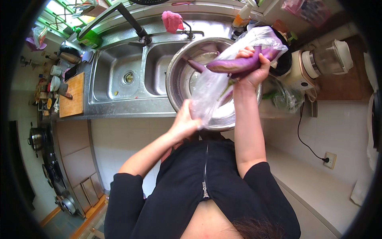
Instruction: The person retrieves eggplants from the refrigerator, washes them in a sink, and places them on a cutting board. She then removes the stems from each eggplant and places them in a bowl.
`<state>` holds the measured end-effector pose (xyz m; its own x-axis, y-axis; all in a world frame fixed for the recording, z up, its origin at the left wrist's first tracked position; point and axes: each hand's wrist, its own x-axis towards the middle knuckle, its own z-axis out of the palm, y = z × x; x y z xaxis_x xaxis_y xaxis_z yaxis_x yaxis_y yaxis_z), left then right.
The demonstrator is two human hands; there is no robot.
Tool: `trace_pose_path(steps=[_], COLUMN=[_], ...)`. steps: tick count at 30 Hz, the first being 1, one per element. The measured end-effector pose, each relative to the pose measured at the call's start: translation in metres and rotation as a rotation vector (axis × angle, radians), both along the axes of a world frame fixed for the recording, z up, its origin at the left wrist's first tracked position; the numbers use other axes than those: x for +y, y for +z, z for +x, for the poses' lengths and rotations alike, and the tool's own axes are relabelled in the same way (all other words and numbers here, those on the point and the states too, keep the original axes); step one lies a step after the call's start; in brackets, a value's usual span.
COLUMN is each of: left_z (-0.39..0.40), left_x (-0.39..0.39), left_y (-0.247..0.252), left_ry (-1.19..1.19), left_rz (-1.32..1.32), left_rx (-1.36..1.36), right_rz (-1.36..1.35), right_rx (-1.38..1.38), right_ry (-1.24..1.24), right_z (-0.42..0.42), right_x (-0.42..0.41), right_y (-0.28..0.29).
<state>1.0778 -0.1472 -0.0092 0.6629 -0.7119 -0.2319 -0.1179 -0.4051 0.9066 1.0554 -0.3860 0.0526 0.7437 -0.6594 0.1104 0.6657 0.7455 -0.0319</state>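
Purple eggplants [237, 65] are gripped in my right hand [257, 71] above a wide stainless steel basin [176, 92]. A clear plastic bag [210, 92] stretches diagonally across the basin and passes behind the eggplants to the upper right. Its lower end is pinched in my left hand [187, 119], close to the basin's near rim. Inside the basin, the tip of another eggplant [196, 65] shows to the left of the bag. Part of a paler purple eggplant [227, 93] with a green stem end shows beside the bag; my right forearm and the bag hide the rest.
Left of the basin is a double steel sink [116, 71] with a black faucet [140, 31]. A cleaver [64, 90] rests on a wooden cutting board [73, 98] at far left. A blender [304, 65] and a plastic bag with greens [286, 97] stand right. A pink cloth [172, 21] hangs behind.
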Motion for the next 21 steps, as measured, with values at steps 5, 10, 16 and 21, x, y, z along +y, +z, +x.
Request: trace_pose_path(steps=[5, 10, 16, 21], left_z=[-0.031, -0.014, 0.027, 0.014], left_x=[-0.003, 0.008, 0.02, -0.004], left_y=[0.066, 0.082, 0.112, 0.118], left_ry=[-0.124, -0.331, -0.223, -0.56], left_rz=[-0.187, -0.191, -0.309, -0.523], left_rx=[0.307, 0.683, 0.533, -0.65], right_rz=[-0.044, 0.0, -0.192, -0.056], right_rx=[0.189, 0.028, 0.149, 0.229], right_ry=[-0.168, 0.015, 0.012, 0.0], right_z=[0.012, 0.031, 0.028, 0.036], right_x=[0.0, 0.009, 0.017, 0.022], right_y=[-0.02, -0.019, -0.014, -0.009])
